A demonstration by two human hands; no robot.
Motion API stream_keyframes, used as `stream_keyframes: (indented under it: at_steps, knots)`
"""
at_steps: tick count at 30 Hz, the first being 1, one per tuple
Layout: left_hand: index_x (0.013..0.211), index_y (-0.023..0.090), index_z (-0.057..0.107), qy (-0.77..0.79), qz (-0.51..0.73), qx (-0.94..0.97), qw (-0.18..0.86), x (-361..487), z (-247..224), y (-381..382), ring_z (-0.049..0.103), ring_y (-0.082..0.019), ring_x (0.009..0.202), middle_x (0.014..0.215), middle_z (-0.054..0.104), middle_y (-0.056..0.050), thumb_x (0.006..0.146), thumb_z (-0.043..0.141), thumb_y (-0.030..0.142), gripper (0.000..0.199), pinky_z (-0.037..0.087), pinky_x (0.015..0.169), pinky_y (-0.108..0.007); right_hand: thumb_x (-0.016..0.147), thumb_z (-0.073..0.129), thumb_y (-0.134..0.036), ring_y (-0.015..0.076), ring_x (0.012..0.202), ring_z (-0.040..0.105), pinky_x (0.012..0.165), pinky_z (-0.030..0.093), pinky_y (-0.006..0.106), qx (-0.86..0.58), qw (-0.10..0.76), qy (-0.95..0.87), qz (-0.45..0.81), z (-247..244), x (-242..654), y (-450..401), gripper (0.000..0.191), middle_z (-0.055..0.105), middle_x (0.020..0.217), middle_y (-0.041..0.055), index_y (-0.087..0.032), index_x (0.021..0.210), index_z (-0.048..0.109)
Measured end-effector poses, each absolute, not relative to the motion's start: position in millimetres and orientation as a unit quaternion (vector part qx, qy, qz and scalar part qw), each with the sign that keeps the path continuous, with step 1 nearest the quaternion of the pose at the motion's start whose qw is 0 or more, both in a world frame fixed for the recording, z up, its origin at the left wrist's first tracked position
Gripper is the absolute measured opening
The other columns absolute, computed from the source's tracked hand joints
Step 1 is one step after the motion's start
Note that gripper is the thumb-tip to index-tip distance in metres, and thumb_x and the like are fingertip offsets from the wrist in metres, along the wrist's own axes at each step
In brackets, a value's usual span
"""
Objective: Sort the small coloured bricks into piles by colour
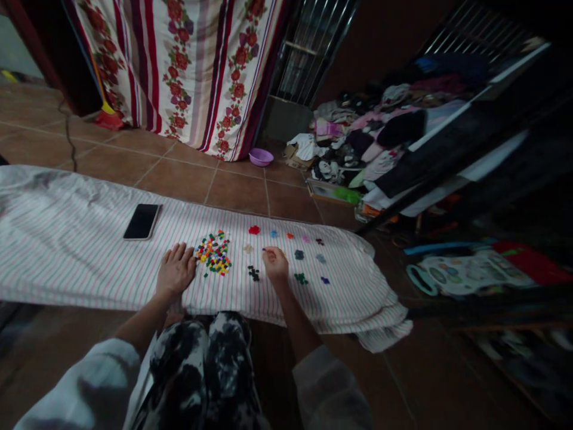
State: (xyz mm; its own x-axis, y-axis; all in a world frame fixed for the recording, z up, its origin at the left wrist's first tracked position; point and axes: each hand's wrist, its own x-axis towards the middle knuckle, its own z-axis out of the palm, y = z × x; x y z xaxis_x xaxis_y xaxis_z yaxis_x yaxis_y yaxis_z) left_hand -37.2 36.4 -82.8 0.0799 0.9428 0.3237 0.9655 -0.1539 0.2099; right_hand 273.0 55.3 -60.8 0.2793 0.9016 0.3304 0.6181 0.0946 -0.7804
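Note:
My left hand (178, 269) lies flat on the striped cloth (102, 263), fingers spread, its fingertips at the left edge of a mixed pile of small colourful pieces (213, 253). My right hand (275, 263) is closed in a pinch above the cloth, with a small dark piece (264, 249) showing at the fingertips. Around it lie little single-colour groups: red pieces (254, 230), light blue pieces (274, 233), orange pieces (290, 236), beige pieces (248, 249), black pieces (253, 273), dark green pieces (301, 279), grey pieces (321, 258) and dark blue pieces (325, 280). Some yellow is partly hidden behind the right hand.
A phone (142, 222) rests on the cloth at the left. Beyond, on the tiled floor, are a purple bowl (261, 157), a red broom (108, 120) and a floral curtain (179, 71). A heap of clothes (358, 131) fills the right back.

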Motion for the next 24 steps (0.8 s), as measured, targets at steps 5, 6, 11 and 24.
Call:
stream_keyframes:
  at_steps: [5,6,11,24]
  knots:
    - [0.13,0.012,0.06,-0.644,-0.175,-0.744,0.043,-39.3,-84.9,35.7,0.043,-0.033,0.139,0.144,0.054,-0.019,0.096,0.029,0.035,0.051,0.033,0.114,-0.05,0.077,0.051,-0.04,0.0192,0.073,0.06,0.073,0.051,0.033,-0.711,0.487,-0.507,-0.004,-68.9,358.7,19.9,0.025,0.067,0.082,0.0073,-0.02,0.084,0.064]
    - [0.13,0.011,0.06,-0.643,-0.17,-0.746,0.043,-39.7,-85.1,35.6,0.043,-0.034,0.14,0.143,0.054,-0.019,0.096,0.029,0.035,0.052,0.033,0.114,-0.05,0.076,0.051,-0.04,0.0205,0.076,0.06,0.074,0.051,0.034,-0.718,0.486,-0.497,-0.036,-70.8,376.3,13.6,0.024,0.067,0.082,0.008,-0.02,0.082,0.063]
    - [0.13,0.01,0.06,-0.642,-0.168,-0.747,0.044,-40.7,-86.8,35.7,0.044,-0.034,0.139,0.143,0.054,-0.02,0.095,0.03,0.034,0.051,0.033,0.114,-0.05,0.076,0.05,-0.041,0.025,0.083,0.06,0.084,0.047,0.042,-0.743,0.43,-0.498,-0.122,-85.4,448.5,-11.7,0.021,0.067,0.081,0.0102,-0.021,0.072,0.057]
    - [0.129,0.011,0.06,-0.639,-0.188,-0.745,0.034,-42.7,-89.1,37.7,0.044,-0.033,0.139,0.142,0.055,-0.02,0.095,0.03,0.034,0.051,0.034,0.113,-0.05,0.074,0.048,-0.032,0.0278,0.092,0.06,0.09,0.043,0.044,-0.768,0.338,-0.535,-0.1,-117.3,476.8,-28.2,0.016,0.068,0.086,0.0115,-0.02,0.079,0.057]
